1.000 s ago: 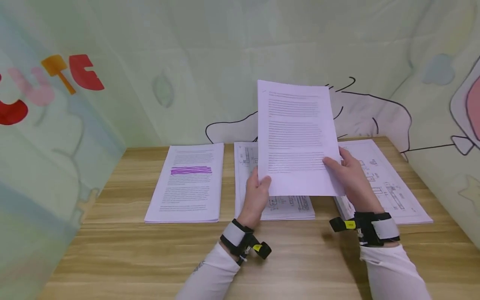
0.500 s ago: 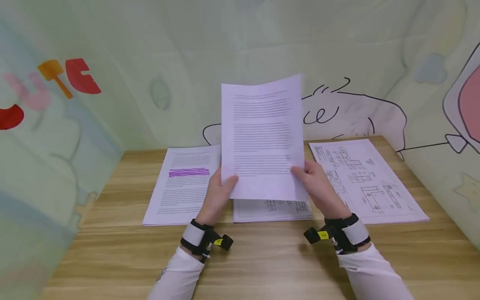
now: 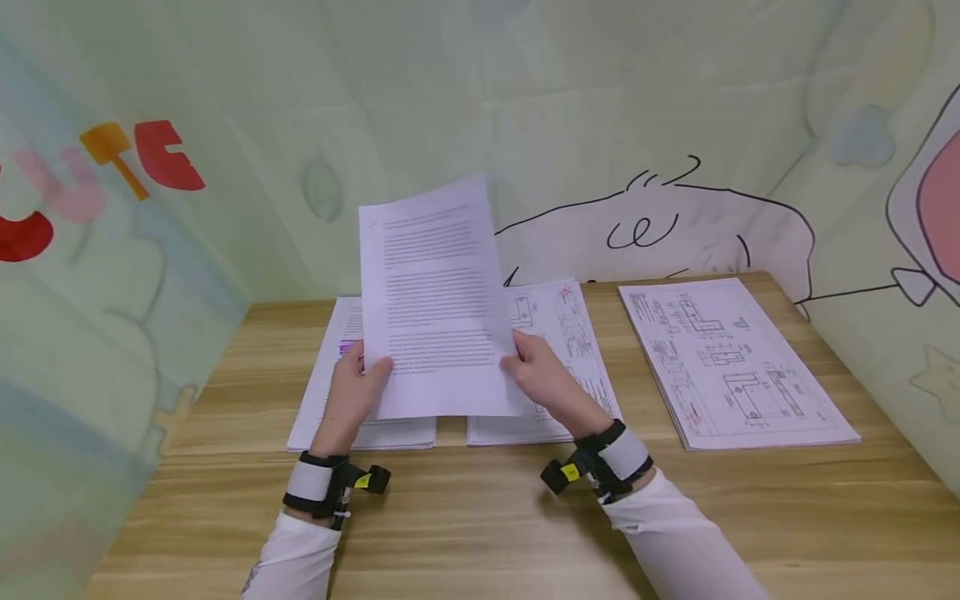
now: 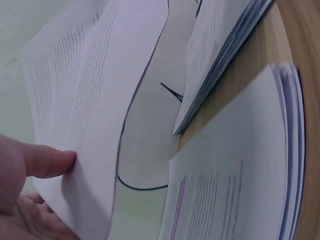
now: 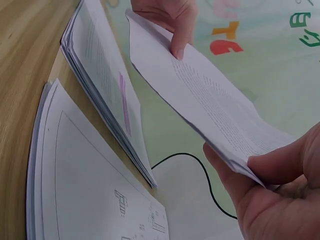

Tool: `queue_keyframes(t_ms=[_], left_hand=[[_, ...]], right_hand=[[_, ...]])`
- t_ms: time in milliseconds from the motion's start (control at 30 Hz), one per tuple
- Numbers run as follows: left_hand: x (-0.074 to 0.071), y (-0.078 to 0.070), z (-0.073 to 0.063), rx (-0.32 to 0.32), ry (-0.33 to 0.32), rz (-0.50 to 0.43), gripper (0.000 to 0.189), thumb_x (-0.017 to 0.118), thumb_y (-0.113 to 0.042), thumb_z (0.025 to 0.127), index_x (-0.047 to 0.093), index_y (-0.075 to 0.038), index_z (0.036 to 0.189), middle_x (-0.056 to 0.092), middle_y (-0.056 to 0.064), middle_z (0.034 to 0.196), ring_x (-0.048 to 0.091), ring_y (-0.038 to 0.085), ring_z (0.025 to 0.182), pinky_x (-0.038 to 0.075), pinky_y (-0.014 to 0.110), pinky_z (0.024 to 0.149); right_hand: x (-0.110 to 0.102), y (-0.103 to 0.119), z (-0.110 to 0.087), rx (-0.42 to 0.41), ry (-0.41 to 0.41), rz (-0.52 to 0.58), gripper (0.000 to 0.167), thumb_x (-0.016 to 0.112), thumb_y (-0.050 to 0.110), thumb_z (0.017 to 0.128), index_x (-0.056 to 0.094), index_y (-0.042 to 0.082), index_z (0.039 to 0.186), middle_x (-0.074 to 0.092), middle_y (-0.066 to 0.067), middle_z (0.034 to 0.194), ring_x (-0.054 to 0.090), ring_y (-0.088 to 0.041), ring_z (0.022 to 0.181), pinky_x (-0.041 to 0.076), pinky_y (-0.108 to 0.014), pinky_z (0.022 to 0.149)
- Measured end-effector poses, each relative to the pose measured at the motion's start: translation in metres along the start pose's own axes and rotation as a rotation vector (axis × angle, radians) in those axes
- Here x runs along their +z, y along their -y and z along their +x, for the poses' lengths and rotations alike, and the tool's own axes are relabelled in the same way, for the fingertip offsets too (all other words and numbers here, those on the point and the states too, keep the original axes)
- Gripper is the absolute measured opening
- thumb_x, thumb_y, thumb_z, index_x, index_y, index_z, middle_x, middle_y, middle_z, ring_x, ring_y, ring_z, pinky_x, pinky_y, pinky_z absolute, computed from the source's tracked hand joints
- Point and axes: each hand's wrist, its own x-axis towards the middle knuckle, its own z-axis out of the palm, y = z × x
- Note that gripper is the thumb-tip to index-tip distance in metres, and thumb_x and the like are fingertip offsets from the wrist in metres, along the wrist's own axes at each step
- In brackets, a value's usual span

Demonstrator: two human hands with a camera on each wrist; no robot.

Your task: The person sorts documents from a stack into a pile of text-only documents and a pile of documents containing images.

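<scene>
A printed sheet of paper (image 3: pixel 438 308) is held up above the table, its text facing me and its top edge slightly bowed. My left hand (image 3: pixel 351 392) pinches its lower left edge, thumb on the printed face and fingers behind. At the lower right edge my right hand (image 3: pixel 551 379) pinches it the same way. Behind and below the sheet lies a stack of text pages (image 3: pixel 315 408) with a purple marked band, partly hidden. The middle stack of drawings (image 3: pixel 573 342) is also partly covered by the sheet in the head view.
A second stack of technical drawings (image 3: pixel 738 367) lies at the right of the wooden table (image 3: pixel 465 517). A cloth backdrop (image 3: pixel 600 108) with cartoon prints hangs close behind and at both sides. Each wrist wears a strapped camera (image 3: pixel 322 483).
Both hands have carried the sheet leftward, from over the middle and right stacks to over the left and middle ones. The right stack is now fully uncovered.
</scene>
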Motion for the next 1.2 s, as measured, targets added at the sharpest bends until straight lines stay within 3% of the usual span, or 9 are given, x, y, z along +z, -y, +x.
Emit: queue_keyframes(t_ms=[233,400,567,733,867,1033,1200], left_hand=[[-0.037,0.013,0.004,-0.030,0.028,0.123,0.039,0.044,-0.014,0.094,0.040,-0.002,0.131,0.054,0.019,0.119,0.055,0.028,0.101,0.046,0.038,0.079],[-0.060,0.014,0.007,-0.014,0.021,0.301,0.041,0.040,-0.010,0.093,0.037,0.005,0.131,0.048,0.027,0.121,0.050,0.036,0.103,0.042,0.048,0.085],[-0.075,0.024,0.010,-0.116,0.058,0.388,0.045,0.039,-0.011,0.094,0.033,0.008,0.134,0.046,0.029,0.122,0.047,0.036,0.105,0.040,0.049,0.088],[-0.082,0.042,0.011,-0.177,0.093,0.411,0.044,0.040,-0.009,0.092,0.037,0.010,0.131,0.047,0.027,0.120,0.046,0.033,0.102,0.041,0.044,0.084],[-0.082,0.052,0.012,-0.211,0.093,0.410,0.041,0.042,-0.008,0.090,0.042,0.009,0.127,0.050,0.023,0.114,0.047,0.030,0.096,0.040,0.037,0.076],[-0.082,0.055,0.011,-0.262,0.034,0.449,0.045,0.043,-0.011,0.090,0.040,0.008,0.131,0.051,0.023,0.111,0.049,0.030,0.094,0.040,0.037,0.074],[-0.082,0.056,0.009,-0.290,-0.031,0.504,0.045,0.047,-0.013,0.090,0.044,0.004,0.131,0.053,0.023,0.112,0.050,0.032,0.094,0.040,0.036,0.070]], right_hand=[[0.035,0.002,0.017,0.007,-0.042,-0.069,0.044,0.045,0.000,0.089,0.045,0.006,0.133,0.060,-0.009,0.115,0.060,-0.017,0.085,0.048,-0.029,0.068],[0.060,-0.004,0.030,0.026,-0.054,-0.115,0.039,0.052,0.002,0.086,0.052,0.000,0.124,0.063,-0.013,0.105,0.060,-0.016,0.080,0.049,-0.026,0.064],[0.078,-0.013,0.038,0.049,-0.086,-0.175,0.031,0.061,0.005,0.082,0.060,0.001,0.113,0.066,-0.011,0.095,0.059,-0.015,0.074,0.048,-0.026,0.061],[0.093,-0.021,0.042,0.063,-0.112,-0.274,0.032,0.066,0.008,0.079,0.061,0.001,0.110,0.065,-0.010,0.084,0.056,-0.013,0.065,0.043,-0.023,0.054],[0.103,-0.025,0.045,0.073,-0.099,-0.346,0.023,0.067,0.007,0.078,0.064,0.002,0.100,0.062,-0.007,0.074,0.052,-0.013,0.055,0.039,-0.023,0.046],[0.107,-0.022,0.044,0.123,-0.084,-0.407,0.022,0.067,0.010,0.078,0.063,0.001,0.098,0.061,-0.004,0.075,0.053,-0.012,0.053,0.042,-0.023,0.043],[0.103,-0.022,0.043,0.182,-0.024,-0.431,0.025,0.066,0.014,0.080,0.060,-0.001,0.100,0.056,-0.003,0.060,0.052,-0.013,0.042,0.038,-0.022,0.037]])
